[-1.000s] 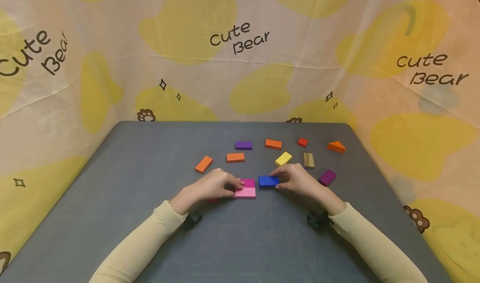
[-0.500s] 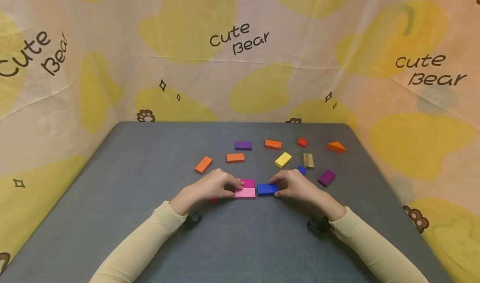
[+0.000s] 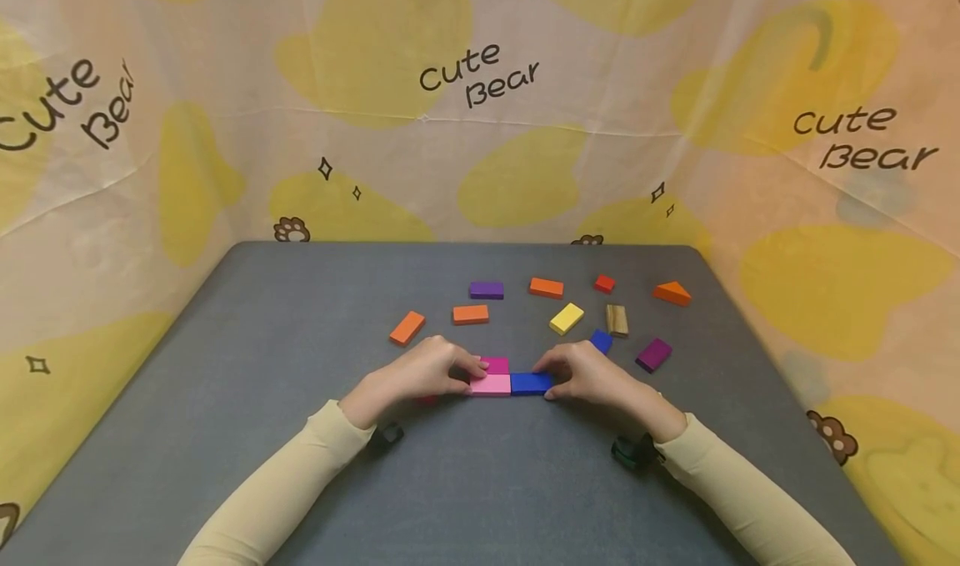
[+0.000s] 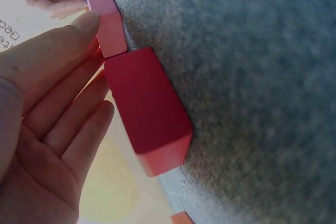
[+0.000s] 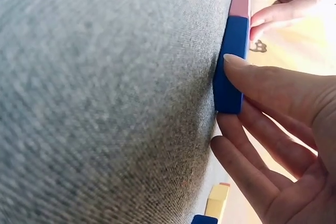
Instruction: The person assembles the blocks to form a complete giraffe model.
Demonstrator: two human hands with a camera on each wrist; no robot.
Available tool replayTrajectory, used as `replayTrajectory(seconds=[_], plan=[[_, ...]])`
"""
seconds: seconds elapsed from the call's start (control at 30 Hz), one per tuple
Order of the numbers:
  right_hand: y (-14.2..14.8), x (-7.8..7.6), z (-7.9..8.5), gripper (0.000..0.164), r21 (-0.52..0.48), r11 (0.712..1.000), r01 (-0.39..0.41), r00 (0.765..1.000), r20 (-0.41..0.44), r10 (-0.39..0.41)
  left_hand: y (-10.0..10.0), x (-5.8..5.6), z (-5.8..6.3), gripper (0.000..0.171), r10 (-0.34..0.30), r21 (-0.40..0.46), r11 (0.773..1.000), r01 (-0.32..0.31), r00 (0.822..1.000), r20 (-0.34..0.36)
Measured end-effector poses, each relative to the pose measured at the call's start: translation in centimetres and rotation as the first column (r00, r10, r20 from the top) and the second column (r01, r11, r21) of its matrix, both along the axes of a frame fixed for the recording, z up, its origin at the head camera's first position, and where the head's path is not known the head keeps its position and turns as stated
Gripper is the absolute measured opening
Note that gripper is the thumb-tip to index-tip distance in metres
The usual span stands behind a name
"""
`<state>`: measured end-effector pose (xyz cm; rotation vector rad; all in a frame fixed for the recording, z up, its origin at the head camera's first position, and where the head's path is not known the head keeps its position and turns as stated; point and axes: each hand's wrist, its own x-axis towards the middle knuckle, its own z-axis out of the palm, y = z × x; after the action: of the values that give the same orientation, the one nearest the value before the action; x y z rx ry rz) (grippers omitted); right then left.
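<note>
Thumb and fingers of my left hand (image 3: 426, 376) pinch a light pink block (image 3: 492, 386) and the magenta block (image 3: 497, 366) lying along its far side. My right hand (image 3: 592, 373) holds a blue block (image 3: 529, 384) between thumb and fingers. Its left end meets the right end of the light pink block, and the two form a straight row flat on the table. In the left wrist view a red block (image 4: 147, 100) lies at the other end of the light pink block; my left hand covers most of it from above.
Behind my hands several loose blocks lie on the grey table (image 3: 300, 316): orange (image 3: 471, 315), purple (image 3: 487, 290), yellow (image 3: 566, 318), a wood-grain one (image 3: 617, 321) and a second blue block (image 3: 601, 342). Farther right are a dark purple block (image 3: 654, 355) and an orange triangle (image 3: 672, 294).
My right hand has brought the blue block nearer to me and left, closing the gap to the light pink block. The second blue block has come into view behind it. My left hand stays put.
</note>
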<state>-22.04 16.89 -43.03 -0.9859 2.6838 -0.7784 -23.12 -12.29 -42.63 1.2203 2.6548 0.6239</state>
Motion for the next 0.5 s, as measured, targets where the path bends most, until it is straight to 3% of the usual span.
replayTrajectory(seconds=[0.5], plan=[[0.03,0.07,0.0,0.035,-0.026,1.0,0.005,0.999,0.034,-0.004,-0.01,0.1,0.14,0.025,-0.022,0.012,1.0,0.023,0.999,-0.039]])
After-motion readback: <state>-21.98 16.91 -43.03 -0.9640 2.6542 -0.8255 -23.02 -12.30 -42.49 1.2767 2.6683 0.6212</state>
